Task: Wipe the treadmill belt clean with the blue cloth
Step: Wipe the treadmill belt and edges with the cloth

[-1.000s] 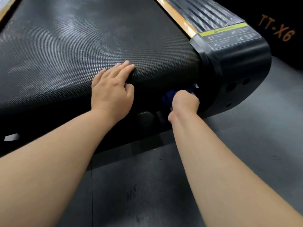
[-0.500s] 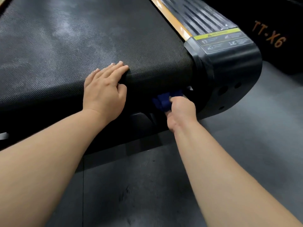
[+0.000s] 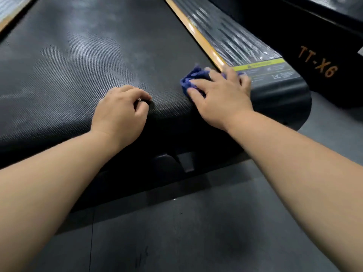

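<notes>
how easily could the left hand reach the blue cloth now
Probably yes: only bare belt lies between the left hand and the blue cloth, though the right hand covers much of it.

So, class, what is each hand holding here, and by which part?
Right hand presses the bunched blue cloth from above onto the treadmill belt; no closed grip shows. Left hand, fingers curled, holds nothing.

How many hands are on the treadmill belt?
2. The left hand rests on the treadmill belt near its end; the right hand presses the blue cloth onto it beside the orange strip.
</notes>
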Demonstrator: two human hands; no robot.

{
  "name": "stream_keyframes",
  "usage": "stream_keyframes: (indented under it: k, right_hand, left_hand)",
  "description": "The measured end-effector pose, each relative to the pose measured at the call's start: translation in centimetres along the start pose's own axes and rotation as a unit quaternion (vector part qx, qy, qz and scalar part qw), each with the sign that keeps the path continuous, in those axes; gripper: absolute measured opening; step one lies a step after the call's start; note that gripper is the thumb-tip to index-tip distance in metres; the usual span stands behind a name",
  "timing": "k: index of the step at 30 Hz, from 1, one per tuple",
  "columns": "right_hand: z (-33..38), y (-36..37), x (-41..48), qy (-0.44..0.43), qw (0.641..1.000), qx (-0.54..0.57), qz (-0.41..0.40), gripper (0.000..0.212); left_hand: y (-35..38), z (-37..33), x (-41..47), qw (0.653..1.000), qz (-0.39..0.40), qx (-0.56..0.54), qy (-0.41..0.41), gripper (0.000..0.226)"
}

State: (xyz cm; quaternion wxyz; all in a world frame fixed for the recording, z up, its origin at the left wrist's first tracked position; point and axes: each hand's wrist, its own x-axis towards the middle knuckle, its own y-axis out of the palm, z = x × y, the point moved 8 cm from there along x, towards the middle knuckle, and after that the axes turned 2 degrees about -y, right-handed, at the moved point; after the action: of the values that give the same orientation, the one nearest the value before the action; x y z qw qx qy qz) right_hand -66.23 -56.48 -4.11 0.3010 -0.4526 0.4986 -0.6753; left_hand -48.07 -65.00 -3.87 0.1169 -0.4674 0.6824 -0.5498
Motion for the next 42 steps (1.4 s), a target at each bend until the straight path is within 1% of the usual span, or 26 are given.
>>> stream_keyframes:
  k: [2, 3, 5, 6, 7, 9, 12, 15, 17, 18, 20, 22, 24, 26, 28, 30, 32, 34, 36, 38, 40, 42]
  right_hand:
    - [-0.3, 0.6, 1.0, 0.004, 0.999, -0.024, 0.027, 0.046]
    - [0.2, 0.6, 1.0, -0.017, 1.000, -0.009, 0.015, 0.048]
    - [1.6, -0.2, -0.2, -0.101, 0.991, 0.054, -0.070, 0.044]
    - [1.9, -0.7, -0.8, -0.133, 0.982, 0.085, -0.101, 0.039]
    - [2.0, -1.0, -0.8, -0.158, 0.975, 0.112, -0.109, 0.035]
    - [2.2, -0.6, 0.9, -0.184, 0.972, 0.128, -0.073, 0.030]
    - [3.1, 1.3, 6.5, -0.165, 0.982, 0.097, 0.003, 0.030]
    - [3.3, 3.7, 12.1, -0.093, 0.989, 0.088, 0.068, 0.040]
    - [3.1, 4.5, 13.9, -0.055, 0.989, 0.102, 0.087, 0.041]
    - [3.1, 4.5, 13.8, -0.052, 0.989, 0.109, 0.087, 0.041]
    - [3.4, 3.7, 11.4, -0.079, 0.988, 0.118, 0.066, 0.039]
    - [3.8, 1.9, 7.5, -0.134, 0.980, 0.145, 0.033, 0.038]
    - [4.1, 0.5, 4.1, -0.191, 0.964, 0.185, 0.026, 0.039]
    - [4.2, 0.2, 3.5, -0.236, 0.951, 0.196, 0.036, 0.037]
    - [4.4, 0.6, 5.3, -0.254, 0.943, 0.208, 0.047, 0.037]
    - [4.6, 1.5, 8.4, -0.235, 0.946, 0.216, 0.055, 0.035]
    - [5.0, 3.0, 11.8, -0.185, 0.958, 0.205, 0.076, 0.035]
    - [5.5, 4.2, 13.9, -0.149, 0.969, 0.171, 0.094, 0.041]
    - [5.8, 4.5, 14.2, -0.132, 0.979, 0.126, 0.095, 0.044]
    - [5.6, 4.4, 13.0, -0.131, 0.979, 0.121, 0.096, 0.047]
    - [5.9, 3.2, 10.4, -0.157, 0.975, 0.137, 0.072, 0.056]
    - [6.2, 1.6, 7.1, -0.179, 0.968, 0.170, 0.046, 0.055]
  left_hand:
    - [0.2, -0.1, 1.0, 1.000, 0.011, 0.011, 0.023, 0.043]
    - [0.4, 0.0, 1.6, 0.999, 0.016, 0.017, 0.027, 0.043]
    - [0.9, 0.3, 2.5, 0.999, 0.028, 0.031, 0.016, 0.043]
    - [1.2, 0.4, 2.9, 0.999, 0.034, 0.042, 0.009, 0.042]
    - [1.6, 0.6, 3.2, 0.998, 0.039, 0.055, 0.006, 0.041]
    - [2.1, 0.7, 3.5, 0.996, 0.046, 0.074, 0.008, 0.047]
    - [2.3, 0.5, 3.4, 0.995, 0.044, 0.090, 0.016, 0.052]
    - [2.4, 0.6, 3.4, 0.993, 0.053, 0.101, 0.014, 0.053]
    - [2.7, 1.1, 3.6, 0.991, 0.077, 0.109, -0.015, 0.058]
    - [3.0, 1.5, 3.7, 0.989, 0.093, 0.110, -0.034, 0.059]
    - [3.4, 2.0, 3.9, 0.985, 0.115, 0.111, -0.064, 0.053]
    - [3.2, 2.3, 4.2, 0.985, 0.111, 0.102, -0.087, 0.049]
    - [2.9, 2.5, 4.3, 0.985, 0.098, 0.088, -0.109, 0.046]
    - [2.8, 2.4, 4.2, 0.985, 0.090, 0.087, -0.116, 0.045]
    - [2.7, 2.1, 4.1, 0.983, 0.092, 0.109, -0.115, 0.049]
    - [2.7, 1.6, 4.4, 0.981, 0.097, 0.129, -0.110, 0.058]
    - [2.6, 1.4, 4.6, 0.980, 0.099, 0.141, -0.102, 0.060]
    - [2.7, 1.7, 5.0, 0.980, 0.095, 0.145, -0.093, 0.059]
    - [2.8, 2.1, 5.3, 0.982, 0.089, 0.141, -0.093, 0.059]
    - [3.0, 2.3, 5.6, 0.984, 0.087, 0.128, -0.090, 0.059]
    - [2.9, 2.4, 5.5, 0.985, 0.087, 0.112, -0.094, 0.058]
    - [2.9, 2.4, 5.5, 0.986, 0.091, 0.097, -0.101, 0.055]
